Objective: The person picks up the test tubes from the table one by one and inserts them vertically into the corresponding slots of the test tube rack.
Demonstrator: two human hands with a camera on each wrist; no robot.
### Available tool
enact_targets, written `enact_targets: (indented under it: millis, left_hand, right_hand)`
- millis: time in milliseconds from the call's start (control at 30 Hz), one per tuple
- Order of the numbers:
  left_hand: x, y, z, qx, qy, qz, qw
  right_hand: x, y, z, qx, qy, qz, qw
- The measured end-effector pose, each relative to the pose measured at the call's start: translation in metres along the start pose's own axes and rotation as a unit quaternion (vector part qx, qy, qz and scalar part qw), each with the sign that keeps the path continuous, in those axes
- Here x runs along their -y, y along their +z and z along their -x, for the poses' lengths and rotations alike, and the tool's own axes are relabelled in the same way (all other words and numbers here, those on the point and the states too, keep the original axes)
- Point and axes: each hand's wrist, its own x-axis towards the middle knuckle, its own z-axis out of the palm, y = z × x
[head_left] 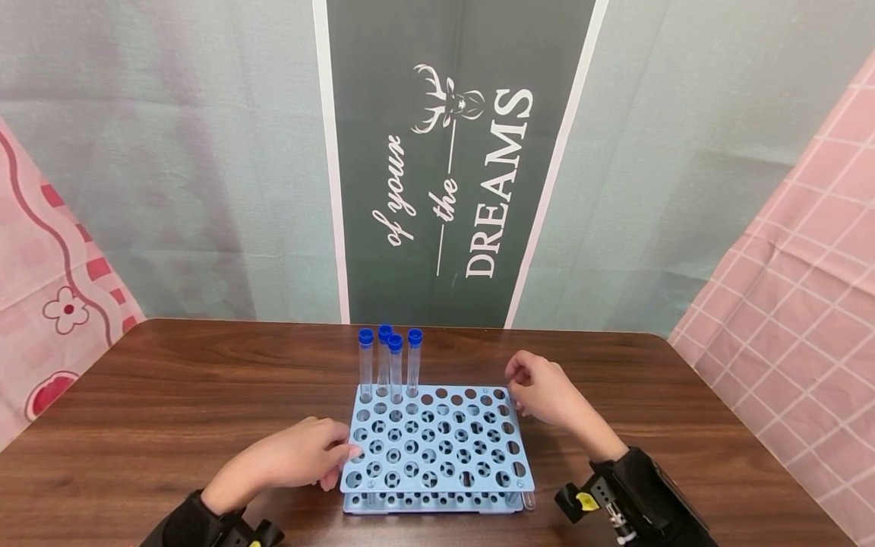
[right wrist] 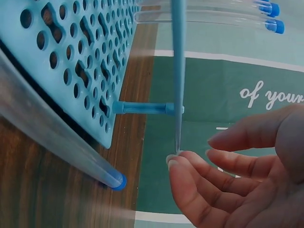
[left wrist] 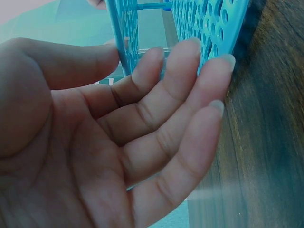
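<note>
A light blue test tube rack (head_left: 437, 434), two perforated plates joined by posts, stands on the table. Several clear test tubes (head_left: 366, 368) with blue caps stand upright in its back left holes. My left hand (head_left: 309, 453) holds the rack's left edge, thumb on the top plate and fingers (left wrist: 183, 61) reaching between the plates. At the back right corner, my right hand (head_left: 543, 389) has its fingertips at the top plate's edge, the thumb standing apart from it. Another capped tube (right wrist: 61, 130) lies on the table along the rack's right side, mostly hidden in the head view.
The brown wooden table (head_left: 225, 380) extends to both sides of the rack. Behind it hangs a grey-green curtain (head_left: 465, 167) with white lettering and a deer head. Pink cloths (head_left: 807, 273) hang at the sides.
</note>
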Motion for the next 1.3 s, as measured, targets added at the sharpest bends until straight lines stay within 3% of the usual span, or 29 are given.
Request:
enact_targets:
  millis: [333, 633, 1300]
  left_hand:
    - [0.0, 0.0, 0.0, 0.003, -0.003, 0.003, 1.0]
    - [-0.001, 0.0, 0.0, 0.004, -0.005, 0.003, 1.0]
    - [-0.001, 0.0, 0.001, 0.003, -0.006, 0.002, 1.0]
  right_hand:
    - [-0.004, 0.003, 0.001, 0.014, 0.014, 0.023, 0.9995]
    - [-0.011, 0.008, 0.003, 0.028, 0.061, 0.028, 0.9973]
    - [-0.027, 0.018, 0.002, 0.073, 0.119, 0.044, 0.9892]
